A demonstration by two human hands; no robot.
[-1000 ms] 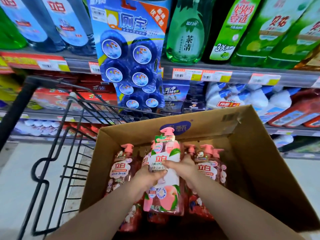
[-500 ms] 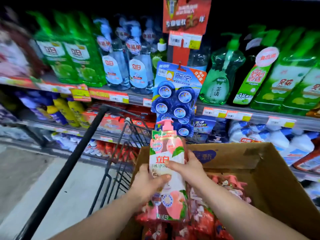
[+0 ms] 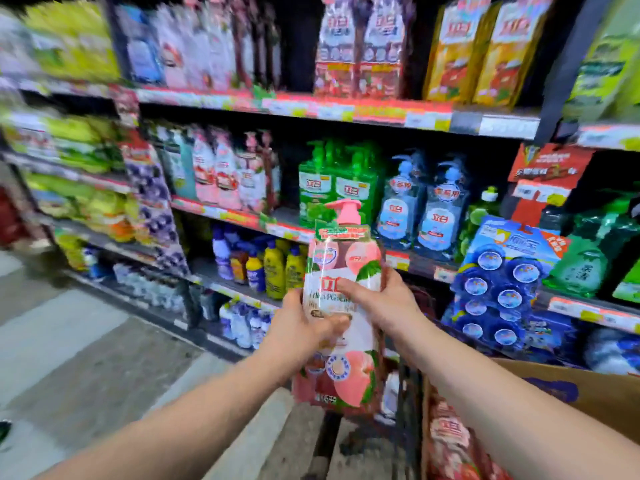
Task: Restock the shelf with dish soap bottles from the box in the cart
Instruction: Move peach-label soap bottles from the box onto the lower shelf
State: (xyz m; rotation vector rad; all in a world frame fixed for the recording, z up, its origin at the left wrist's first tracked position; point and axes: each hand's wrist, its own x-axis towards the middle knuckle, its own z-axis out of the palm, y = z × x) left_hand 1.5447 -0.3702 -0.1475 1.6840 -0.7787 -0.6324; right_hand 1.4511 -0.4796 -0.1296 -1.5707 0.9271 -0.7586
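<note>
Though blurred, bottle (image 3: 346, 258) label partly behind fingers (image 3: 355, 289).

I read the dish soap bottle (image 3: 343, 258) as pink at the pump, green-banded at the neck, with red characters on a white label and a pink peach with green leaves printed low. The box (image 3: 606, 396) is brown cardboard with a blue mark. Along the shelf (image 3: 221, 212), tagged red and yellow, stand green bottles (image 3: 332, 183), pale blue bottles (image 3: 424, 206) and blue-capped yellow bottles (image 3: 284, 270).
</note>
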